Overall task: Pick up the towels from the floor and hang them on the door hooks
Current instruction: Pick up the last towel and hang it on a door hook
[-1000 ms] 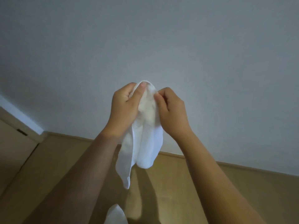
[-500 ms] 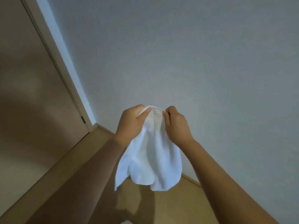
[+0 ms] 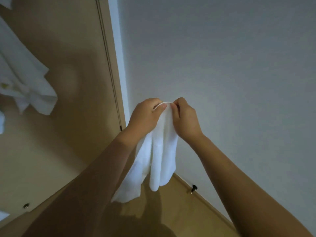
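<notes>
A white towel (image 3: 158, 158) hangs in folds from both my hands, held up in front of the grey wall. My left hand (image 3: 145, 117) pinches its top edge from the left, and my right hand (image 3: 185, 119) pinches the same edge from the right, fingertips almost touching. To the left stands the beige door (image 3: 71, 93), where other white towels (image 3: 25, 82) hang at the far left. The hooks themselves are hidden.
The door frame (image 3: 116, 65) runs up between door and grey wall (image 3: 222, 74). A black doorstop (image 3: 193, 188) sits at the skirting on the wooden floor (image 3: 179, 216). A small metal fitting (image 3: 26, 205) shows at the door's lower left.
The view has swung left and up, bringing the door and its hanging towels into sight. My hands stay on the towel's top edge and have drawn closer together.
</notes>
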Tool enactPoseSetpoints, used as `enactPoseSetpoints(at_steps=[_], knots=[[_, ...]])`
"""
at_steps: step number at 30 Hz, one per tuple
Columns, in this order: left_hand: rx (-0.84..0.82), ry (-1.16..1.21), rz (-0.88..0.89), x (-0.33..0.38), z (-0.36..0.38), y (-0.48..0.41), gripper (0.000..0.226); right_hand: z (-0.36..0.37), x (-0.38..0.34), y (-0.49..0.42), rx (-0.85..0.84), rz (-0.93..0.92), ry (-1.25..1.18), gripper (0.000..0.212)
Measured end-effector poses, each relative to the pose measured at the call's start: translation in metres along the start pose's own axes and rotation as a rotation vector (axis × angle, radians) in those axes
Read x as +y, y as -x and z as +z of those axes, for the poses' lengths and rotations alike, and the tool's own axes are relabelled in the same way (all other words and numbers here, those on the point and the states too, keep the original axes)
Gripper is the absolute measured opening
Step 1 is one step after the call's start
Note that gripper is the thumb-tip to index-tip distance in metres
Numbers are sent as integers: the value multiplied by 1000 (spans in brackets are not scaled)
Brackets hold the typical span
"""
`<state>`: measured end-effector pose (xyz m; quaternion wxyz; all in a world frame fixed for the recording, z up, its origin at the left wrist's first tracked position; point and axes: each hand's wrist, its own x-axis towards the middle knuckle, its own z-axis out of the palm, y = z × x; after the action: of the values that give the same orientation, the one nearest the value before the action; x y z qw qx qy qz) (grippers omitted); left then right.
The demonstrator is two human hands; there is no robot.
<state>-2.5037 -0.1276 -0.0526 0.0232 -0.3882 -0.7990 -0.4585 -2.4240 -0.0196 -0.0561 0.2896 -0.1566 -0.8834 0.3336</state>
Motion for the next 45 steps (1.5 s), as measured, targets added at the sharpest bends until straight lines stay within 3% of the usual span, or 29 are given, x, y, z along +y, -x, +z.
enactPoseSetpoints(at_steps=[8,11,14,19,22,25,28,31,34,37,40,45], knots=[[106,303,-244,-28,-59,-26,27,37,-45,-48,-214,-104,-255,19],[179,222,-217,-36,-74,-40,22,54,-54,-68,-242,-139,-258,16],[295,24,-184,-47,-83,-53,19,71,-59,-92,-190,-152,-232,30],[447,-78,-310,-56,-86,-81,16,100,-67,-131,-165,-130,-268,34],[392,42,-500,-54,-94,-105,15,113,-72,-159,-210,-166,-284,27],[393,353,-667,-54,-105,-129,22,125,-73,-181,-244,-328,-209,33],[433,406,-758,-59,-111,-156,29,138,-71,-201,-331,-468,-317,12],[567,385,-741,-74,-117,-175,24,147,-70,-226,-488,-561,-402,10],[626,329,-650,-89,-124,-186,13,153,-64,-262,-454,-484,-436,11],[547,201,-545,-95,-132,-200,16,160,-67,-302,-480,-370,-448,9],[433,227,-446,-99,-146,-219,19,165,-80,-329,-777,-215,-671,24],[464,140,-393,-118,-182,-253,17,189,-92,-372,-840,-263,-604,39]])
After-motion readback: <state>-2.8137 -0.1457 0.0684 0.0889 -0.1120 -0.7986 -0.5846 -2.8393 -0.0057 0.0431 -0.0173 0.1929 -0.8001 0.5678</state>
